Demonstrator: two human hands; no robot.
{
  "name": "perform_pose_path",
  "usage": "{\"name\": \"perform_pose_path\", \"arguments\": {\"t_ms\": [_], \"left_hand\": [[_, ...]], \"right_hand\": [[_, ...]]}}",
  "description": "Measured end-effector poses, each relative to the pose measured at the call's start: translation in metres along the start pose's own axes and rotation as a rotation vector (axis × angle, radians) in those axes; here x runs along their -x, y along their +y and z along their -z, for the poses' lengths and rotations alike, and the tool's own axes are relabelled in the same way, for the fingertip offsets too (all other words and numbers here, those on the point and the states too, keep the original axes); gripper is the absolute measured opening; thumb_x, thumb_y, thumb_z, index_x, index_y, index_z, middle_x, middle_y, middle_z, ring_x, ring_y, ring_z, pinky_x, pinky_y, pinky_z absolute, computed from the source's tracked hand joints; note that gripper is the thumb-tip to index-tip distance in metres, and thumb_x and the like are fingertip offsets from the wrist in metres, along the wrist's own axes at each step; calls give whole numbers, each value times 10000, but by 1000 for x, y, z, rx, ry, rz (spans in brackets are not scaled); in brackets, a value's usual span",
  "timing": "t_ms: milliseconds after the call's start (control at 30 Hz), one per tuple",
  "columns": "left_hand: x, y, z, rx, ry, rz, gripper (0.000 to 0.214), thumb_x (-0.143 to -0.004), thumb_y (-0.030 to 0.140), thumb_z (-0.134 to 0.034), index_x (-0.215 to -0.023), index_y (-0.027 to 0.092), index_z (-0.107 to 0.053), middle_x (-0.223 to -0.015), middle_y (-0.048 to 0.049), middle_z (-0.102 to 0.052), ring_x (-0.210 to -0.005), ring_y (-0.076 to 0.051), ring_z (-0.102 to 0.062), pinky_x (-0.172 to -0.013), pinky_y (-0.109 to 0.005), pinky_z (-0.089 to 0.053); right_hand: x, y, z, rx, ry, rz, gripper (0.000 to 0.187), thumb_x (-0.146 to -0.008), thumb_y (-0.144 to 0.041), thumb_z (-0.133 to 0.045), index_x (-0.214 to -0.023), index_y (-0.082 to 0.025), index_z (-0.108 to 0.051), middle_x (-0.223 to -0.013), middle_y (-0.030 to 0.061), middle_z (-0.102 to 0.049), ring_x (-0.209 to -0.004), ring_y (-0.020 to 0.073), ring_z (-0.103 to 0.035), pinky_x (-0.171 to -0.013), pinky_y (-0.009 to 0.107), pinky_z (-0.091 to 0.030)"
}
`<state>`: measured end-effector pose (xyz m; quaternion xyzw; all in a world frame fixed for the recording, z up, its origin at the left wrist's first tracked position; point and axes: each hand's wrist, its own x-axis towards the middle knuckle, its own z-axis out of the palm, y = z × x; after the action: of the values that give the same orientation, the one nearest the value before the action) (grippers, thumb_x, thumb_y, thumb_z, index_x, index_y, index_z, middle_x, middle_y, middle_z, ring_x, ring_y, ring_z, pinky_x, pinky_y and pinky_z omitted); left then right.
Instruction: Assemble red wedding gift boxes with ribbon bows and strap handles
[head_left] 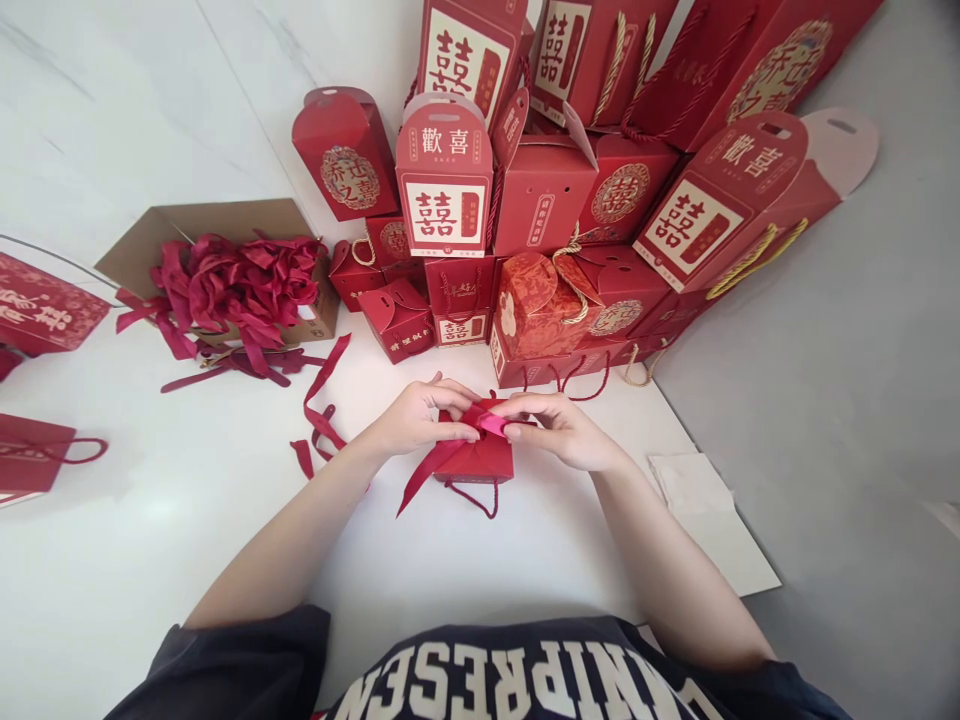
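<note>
- Bag (34,455), left edge: smooth red card with a twisted cord handle.
- Carton (321,312): open, brown corrugated board; it holds a heap of crumpled, satiny red bows (225,280), some spilling over the front.
- Strip (325,372): flat red fabric, loosely curled on the smooth white table (487,560).
- Left hand (412,415): thumb and fingers drawn narrow, pinching the ribbon.
- Ribbon (431,473): soft red fabric, lying across the box top, one tail hanging toward the lower left.
- Box (480,465): small, red card, on the table between both hands; a twisted cord loops out at its near side. Contents cannot be seen.
- Stack (547,165), behind the box: red card boxes and bags, some round-topped, with rope handles.
- Right hand (566,432): fingertips closed on the ribbon's bright pink part.
- Sheet (697,480), right: thin, white, creased.
</note>
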<state>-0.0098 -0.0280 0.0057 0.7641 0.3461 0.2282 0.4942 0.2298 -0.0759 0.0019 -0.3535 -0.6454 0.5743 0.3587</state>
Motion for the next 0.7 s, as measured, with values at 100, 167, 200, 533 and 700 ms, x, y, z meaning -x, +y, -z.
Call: {"name": "perform_pose_path", "arguments": {"t_ms": [100, 167, 200, 533, 700], "left_hand": [[0, -1, -1, 0, -4, -13, 237, -725, 408, -807, -893, 241, -794, -1032, -62, -731, -1004, -210, -657, -1223, -453, -131], [1, -1, -1, -12, -7, -16, 232, -733, 402, -802, -905, 248, -793, -1047, -53, -726, -1015, -206, -654, -1234, -460, -69], [1, 0, -1, -21, -10, -14, 234, -736, 403, -798, -912, 249, -791, -1060, -51, -723, -1026, -208, -651, -1236, -464, -47], [2, 6, 0, -111, -15, -13, 258, -871, 425, -644, -775, 213, -756, -1040, -52, -722, -1043, -202, -649, -1236, -446, -63], [4, 9, -3, -189, 2, -31, 214, -859, 410, -658, -814, 202, -683, -960, -17, -748, -1030, -198, -663, -1222, -511, 47]], "right_hand": [[-5, -4, -9, 101, 9, 42, 256, -907, -317, -634, -1141, -260, -717, -1120, 40, -721, -1047, 209, -651, -932, 359, -493], [-6, -7, -14, 191, 17, 81, 257, -927, -277, -596, -1157, -271, -710, -1119, 33, -725, -1034, 204, -661, -919, 353, -496], [-7, -8, -16, 243, 22, 104, 263, -933, -255, -579, -1162, -273, -706, -1116, 31, -729, -1024, 203, -666, -915, 356, -493], [-3, -10, -28, 457, 185, 144, 259, -944, -306, -571, -1194, -256, -615, -979, 37, -707, -860, 194, -628, -880, 370, -434], [-8, 4, -33, 457, 395, 111, 179, -946, -376, -572, -911, -227, -663, -947, 61, -626, -958, 223, -575, -904, 378, -428]]}}
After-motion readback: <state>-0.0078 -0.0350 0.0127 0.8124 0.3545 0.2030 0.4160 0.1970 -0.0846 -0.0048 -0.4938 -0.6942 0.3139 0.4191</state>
